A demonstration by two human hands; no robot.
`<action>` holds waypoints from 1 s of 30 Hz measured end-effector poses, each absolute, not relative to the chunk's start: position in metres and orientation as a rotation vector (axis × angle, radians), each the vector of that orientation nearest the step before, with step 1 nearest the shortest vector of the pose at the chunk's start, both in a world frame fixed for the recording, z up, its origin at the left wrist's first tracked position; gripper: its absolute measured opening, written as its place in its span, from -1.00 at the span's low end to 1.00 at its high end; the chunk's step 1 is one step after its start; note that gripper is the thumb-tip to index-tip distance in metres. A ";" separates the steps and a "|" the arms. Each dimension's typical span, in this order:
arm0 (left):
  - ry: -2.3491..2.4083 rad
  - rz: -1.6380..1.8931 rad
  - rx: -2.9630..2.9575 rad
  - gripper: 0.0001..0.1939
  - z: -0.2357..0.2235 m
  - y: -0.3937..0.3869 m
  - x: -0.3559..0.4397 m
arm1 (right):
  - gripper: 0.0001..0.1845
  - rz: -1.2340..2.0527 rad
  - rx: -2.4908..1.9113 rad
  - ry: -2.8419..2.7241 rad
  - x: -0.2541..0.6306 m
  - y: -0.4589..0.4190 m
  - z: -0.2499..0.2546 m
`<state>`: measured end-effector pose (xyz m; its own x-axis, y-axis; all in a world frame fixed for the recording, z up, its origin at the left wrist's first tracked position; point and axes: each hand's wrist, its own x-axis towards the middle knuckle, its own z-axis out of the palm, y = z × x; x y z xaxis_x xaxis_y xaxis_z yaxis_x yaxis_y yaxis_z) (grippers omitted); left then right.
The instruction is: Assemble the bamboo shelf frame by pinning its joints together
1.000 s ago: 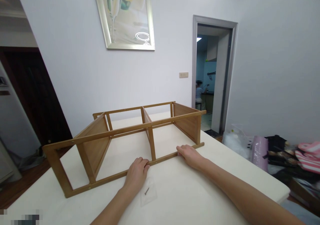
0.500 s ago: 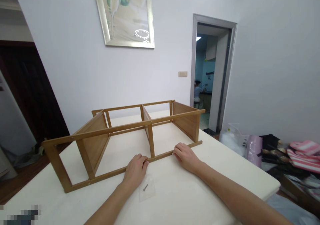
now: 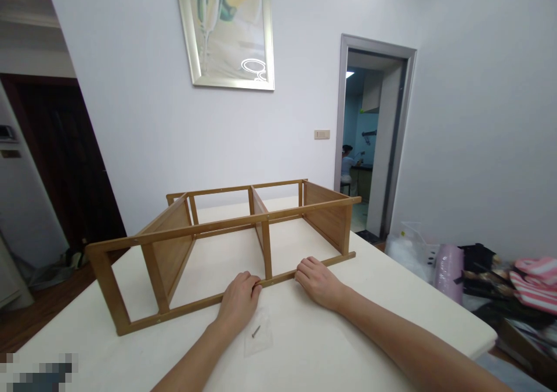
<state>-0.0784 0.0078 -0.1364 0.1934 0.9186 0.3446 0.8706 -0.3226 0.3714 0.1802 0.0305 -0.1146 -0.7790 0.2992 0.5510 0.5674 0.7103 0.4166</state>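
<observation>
1. the left hand (image 3: 238,305) curls its fingers, close together, around the near bottom rail (image 3: 285,276) of the shelf (image 3: 267,250).
2. the right hand (image 3: 319,283) bends its fingers together over this rail; if they pinch, i cannot tell.
3. beyond all fingers, the shelf lies on the table (image 3: 331,345).
4. near the left fingers lies one screw (image 3: 256,331).

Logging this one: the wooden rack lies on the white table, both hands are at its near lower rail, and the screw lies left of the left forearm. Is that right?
One slip: the head view shows the screw right of the left forearm, between it and the right forearm. The rest stands.
</observation>
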 end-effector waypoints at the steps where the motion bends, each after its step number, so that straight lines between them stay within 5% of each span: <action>1: 1.771 0.789 2.356 -0.71 -0.136 0.008 -0.078 | -0.74 -0.810 -0.675 -2.461 0.177 0.031 -0.115; 30: 1.777 0.742 2.344 -0.71 -0.133 0.005 -0.077 | -0.76 -0.712 -0.745 -2.365 0.172 0.038 -0.127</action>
